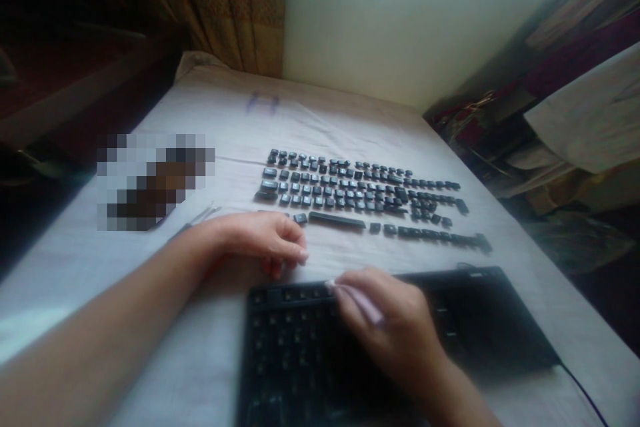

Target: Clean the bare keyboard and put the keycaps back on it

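Observation:
A black keyboard point(300, 300) with its keycaps off lies on the pale sheet in front of me. Over its far edge my right hand point(390, 307) is closed around a slim, pale pink brush-like tool point(367, 307). The tool's white tip meets the keyboard's far edge; blur hides its exact kind. My left hand point(270, 240) rests on the sheet just beyond the keyboard's far left corner. Its fingers are curled in, with nothing visible in them. Beyond both hands, loose black keycaps point(345, 197) lie in rows, with a long space bar point(337, 220) in the nearest row.
Slim metal tools point(203, 215) lie left of my left wrist, near a pixelated patch. A cable point(583, 390) runs from the keyboard's right end. The sheet-covered surface point(320, 103) reaches back to a pale wall and a curtain point(225, 7). Hanging cloth point(590, 107) is at the right.

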Available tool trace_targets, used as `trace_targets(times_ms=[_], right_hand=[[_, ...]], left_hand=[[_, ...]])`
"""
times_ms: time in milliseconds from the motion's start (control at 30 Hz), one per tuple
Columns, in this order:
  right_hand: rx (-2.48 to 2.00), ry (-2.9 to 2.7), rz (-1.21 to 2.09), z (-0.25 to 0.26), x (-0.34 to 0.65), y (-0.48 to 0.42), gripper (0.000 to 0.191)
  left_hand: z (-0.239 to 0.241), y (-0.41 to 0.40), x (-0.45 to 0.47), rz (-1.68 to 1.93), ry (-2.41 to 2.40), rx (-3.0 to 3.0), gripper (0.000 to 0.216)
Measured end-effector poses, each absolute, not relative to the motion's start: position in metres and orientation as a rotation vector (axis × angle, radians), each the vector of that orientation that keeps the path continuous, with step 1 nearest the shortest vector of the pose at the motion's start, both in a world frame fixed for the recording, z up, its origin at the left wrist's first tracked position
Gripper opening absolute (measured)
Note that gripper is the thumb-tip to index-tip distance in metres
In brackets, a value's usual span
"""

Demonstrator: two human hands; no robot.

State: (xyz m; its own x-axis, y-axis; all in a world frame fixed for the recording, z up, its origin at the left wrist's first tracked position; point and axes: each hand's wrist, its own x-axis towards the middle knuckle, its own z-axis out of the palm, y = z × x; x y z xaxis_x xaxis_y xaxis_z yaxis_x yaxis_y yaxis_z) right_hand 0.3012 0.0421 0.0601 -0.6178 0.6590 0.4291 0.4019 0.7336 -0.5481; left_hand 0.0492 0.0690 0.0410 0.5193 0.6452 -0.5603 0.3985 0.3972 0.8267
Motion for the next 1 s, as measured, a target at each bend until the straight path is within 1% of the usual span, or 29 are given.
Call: trace_targets(times_ms=[200,333,500,667,733,833,933,1000], right_hand=[[-0.715,-2.232,0.723,0.058,0.300,0.036,0.025],[-0.673,-2.225,0.816,0.060,0.299,0.034,0.032],[-0.738,-2.249,0.846,0.062,0.296,0.031,0.021],[-0.818,-2.184,0.855,0.058,0.293,0.029,0.022],[-0.870,-2.195,0.847,0.056,0.292,0.028,0.018],[-0.861,-2.242,0.791,0.055,0.290,0.028,0.009],[-0.806,-2.281,0.668,0.054,0.287,0.028,0.009],[-0.764,-2.313,0.557,0.053,0.285,0.029,0.012]], left_hand=[[0.042,0.069,0.049,0.207,1.072,1.218,0.043],[0.040,0.068,0.050,0.219,1.081,1.206,0.045],[0.038,0.068,0.049,0.228,1.051,1.201,0.046],[0.039,0.069,0.049,0.220,1.048,1.221,0.044],[0.039,0.069,0.049,0.228,1.054,1.213,0.045],[0.037,0.068,0.049,0.228,1.044,1.206,0.044],[0.036,0.068,0.049,0.237,1.043,1.206,0.040],[0.035,0.068,0.048,0.236,1.045,1.206,0.037]])
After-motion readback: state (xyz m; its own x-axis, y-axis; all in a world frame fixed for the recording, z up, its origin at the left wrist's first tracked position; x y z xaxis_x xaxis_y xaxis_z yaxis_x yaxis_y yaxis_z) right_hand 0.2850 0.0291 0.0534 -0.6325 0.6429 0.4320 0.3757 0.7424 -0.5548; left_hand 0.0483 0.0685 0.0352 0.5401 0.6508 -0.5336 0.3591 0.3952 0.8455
